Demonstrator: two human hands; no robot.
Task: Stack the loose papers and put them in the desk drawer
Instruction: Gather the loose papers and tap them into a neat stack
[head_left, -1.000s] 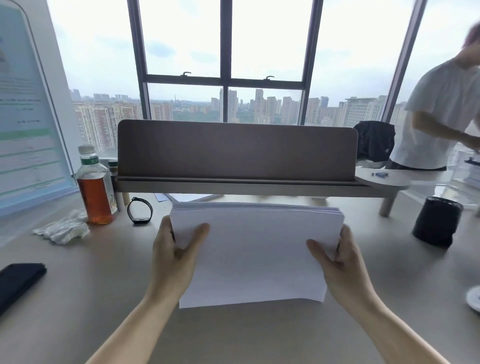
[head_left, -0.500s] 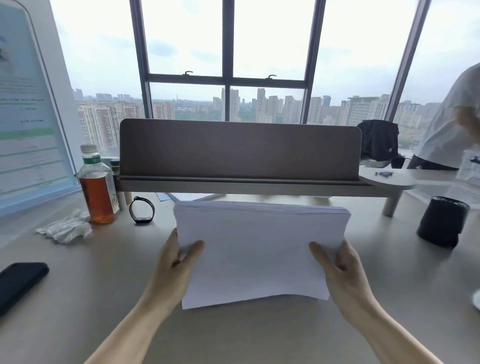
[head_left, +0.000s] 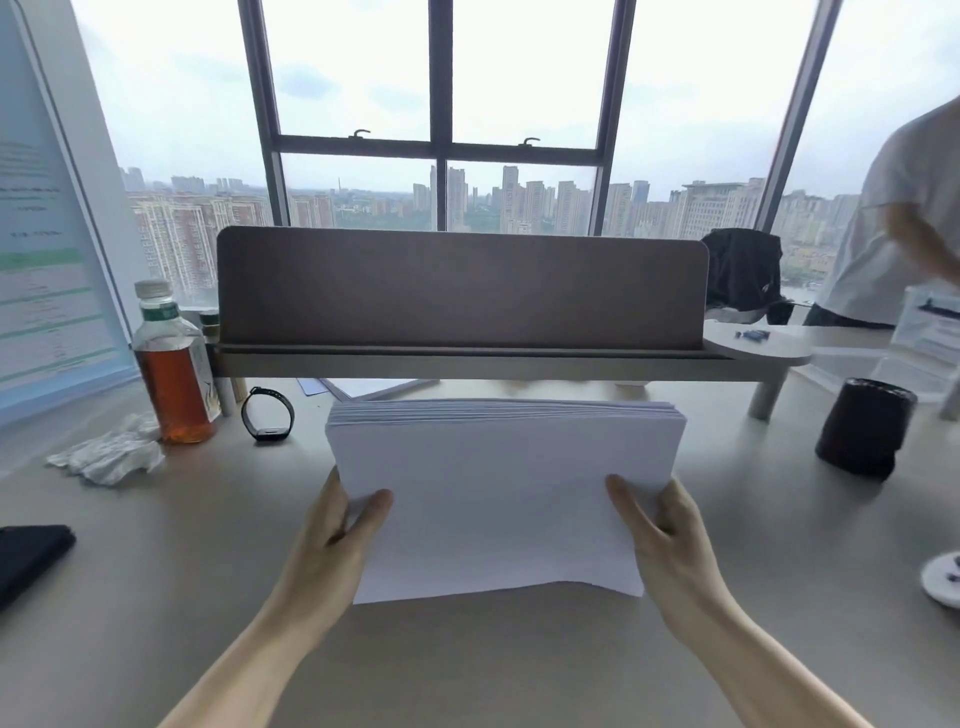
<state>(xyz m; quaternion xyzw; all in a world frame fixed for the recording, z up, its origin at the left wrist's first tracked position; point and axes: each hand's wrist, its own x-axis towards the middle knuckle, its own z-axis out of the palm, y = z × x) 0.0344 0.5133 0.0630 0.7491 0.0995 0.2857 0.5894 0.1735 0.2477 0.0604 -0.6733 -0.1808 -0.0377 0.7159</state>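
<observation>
Both hands, left hand (head_left: 332, 540) at 9 o'clock and right hand (head_left: 670, 540) at 3 o'clock, pinch the paper stack (head_left: 498, 488) with thumbs in front; loosened pressure could fan the sheets across the desk (head_left: 156, 597).

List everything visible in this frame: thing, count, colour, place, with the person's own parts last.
paper stack: 1, white, desk centre, held upright
loose sheets: a few, white, under the shelf
desk: 1, beige
shelf with back panel: 1, brown, behind the stack
bottle: 1, amber liquid, left
wristband: 1, black, right of bottle
crumpled gloves: white, left
dark flat object: 1, left edge
cup: 1, black, right
bystander: 1, white shirt, far right
left hand: grips stack's left edge
right hand: grips stack's right edge
</observation>
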